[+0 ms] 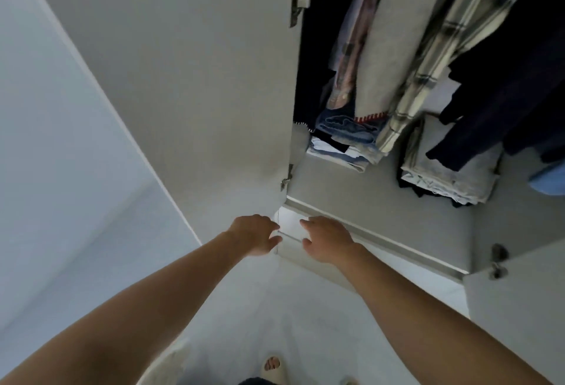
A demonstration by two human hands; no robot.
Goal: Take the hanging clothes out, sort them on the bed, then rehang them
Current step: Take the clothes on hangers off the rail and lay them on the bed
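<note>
Several hanging clothes fill the open wardrobe at the upper right: a beige garment [388, 48], a plaid shirt [443, 48] and dark navy garments [504, 79]. Both my arms reach forward and low, below the clothes. My left hand [255, 235] hovers with loosely bent fingers at the bottom edge of the open left door [183, 79]. My right hand [328, 239] lies close beside it with relaxed fingers, in front of the wardrobe's white bottom drawer front [367, 247]. Neither hand holds anything.
Folded stacks sit on the wardrobe floor: a blue and white pile [342, 143] and a grey pile [449, 167]. The right door [519, 308] stands open at the lower right. My foot in a pale slipper [272, 366] stands on the white floor. A pale wall [46, 140] lies left.
</note>
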